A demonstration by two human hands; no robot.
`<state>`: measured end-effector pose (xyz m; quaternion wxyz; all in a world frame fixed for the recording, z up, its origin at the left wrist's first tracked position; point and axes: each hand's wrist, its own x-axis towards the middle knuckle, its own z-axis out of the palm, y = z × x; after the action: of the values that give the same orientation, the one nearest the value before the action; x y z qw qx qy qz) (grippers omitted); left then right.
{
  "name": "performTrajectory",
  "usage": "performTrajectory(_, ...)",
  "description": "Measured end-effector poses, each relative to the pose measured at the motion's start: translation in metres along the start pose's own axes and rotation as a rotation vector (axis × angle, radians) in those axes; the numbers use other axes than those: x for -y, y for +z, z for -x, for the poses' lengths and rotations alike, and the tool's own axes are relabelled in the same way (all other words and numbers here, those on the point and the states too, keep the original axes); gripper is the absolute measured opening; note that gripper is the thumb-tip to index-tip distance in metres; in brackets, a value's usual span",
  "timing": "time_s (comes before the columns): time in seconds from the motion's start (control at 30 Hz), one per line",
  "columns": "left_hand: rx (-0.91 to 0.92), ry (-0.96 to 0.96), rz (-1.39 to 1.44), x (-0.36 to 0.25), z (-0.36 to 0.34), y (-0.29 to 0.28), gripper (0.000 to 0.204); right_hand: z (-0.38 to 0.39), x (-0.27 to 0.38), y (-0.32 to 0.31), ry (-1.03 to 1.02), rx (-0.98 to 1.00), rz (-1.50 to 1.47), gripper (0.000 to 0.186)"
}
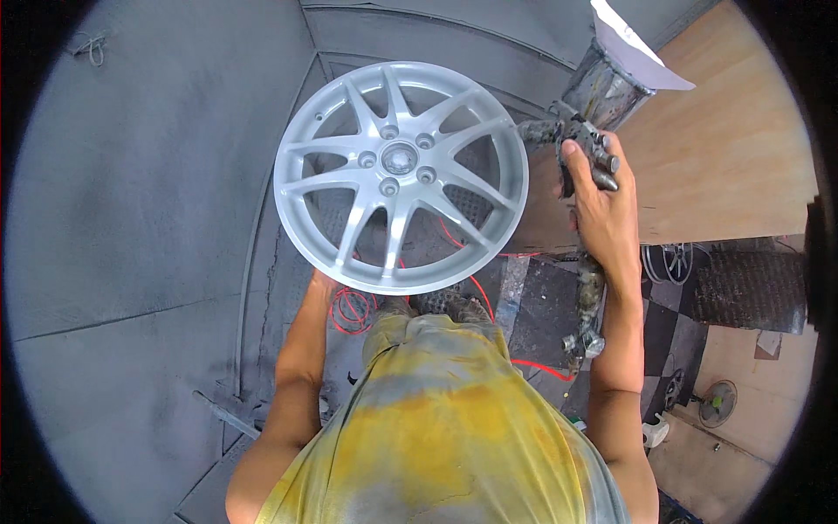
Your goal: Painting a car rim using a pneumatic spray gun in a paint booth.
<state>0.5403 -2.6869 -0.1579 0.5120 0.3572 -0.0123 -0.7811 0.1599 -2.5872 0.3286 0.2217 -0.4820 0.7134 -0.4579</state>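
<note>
A silvery-white alloy wheel rim with paired spokes and a round centre hub faces up in front of me. My right hand is closed round a paint-stained spray gun, its nozzle pointing left at the rim's right edge. The gun's metal cup carries a white paper piece on top. Below the grip hangs a dirty air fitting. Under the rim's lower left edge shows the wrist of my left hand; its fingers are hidden beneath the rim.
A red hose runs from the gun's fitting across the floor, with a coil left of my feet. Grey walls stand left and ahead. A wooden panel rises at right, near another wheel and a fan.
</note>
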Motion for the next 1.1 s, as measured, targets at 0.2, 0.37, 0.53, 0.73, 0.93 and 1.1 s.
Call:
performTrajectory(0.2, 0.095, 0.001, 0.006, 0.005, -0.002, -0.003, 0.052, -0.003, 0.000, -0.011, -0.040, 0.088, -0.093, 0.027)
performTrajectory(0.37, -0.342, -0.014, -0.145, 0.079, 0.037, -0.023, 0.054, -0.015, -0.016, -0.018, -0.095, 0.100, -0.042, 0.028)
performTrajectory(0.53, -0.203, -0.370, -0.785, 0.166, 0.109, -0.009, 0.062, -0.038, -0.039, -0.045, -0.166, 0.058, -0.018, 0.029)
performTrajectory(0.73, -0.178, -0.335, -1.045, 0.239, 0.144, 0.030, 0.053, -0.044, -0.050, -0.049, -0.243, 0.058, 0.019, 0.030)
performTrajectory(0.93, 0.395, -0.322, -1.506, 0.260, 0.177, 0.107, 0.064, -0.024, -0.053, -0.051, -0.320, 0.174, -0.015, 0.031)
performTrajectory(1.1, 0.637, -0.409, -1.611, 0.297, 0.182, 0.150, 0.063, -0.014, -0.051, -0.072, -0.335, 0.310, -0.137, 0.029)
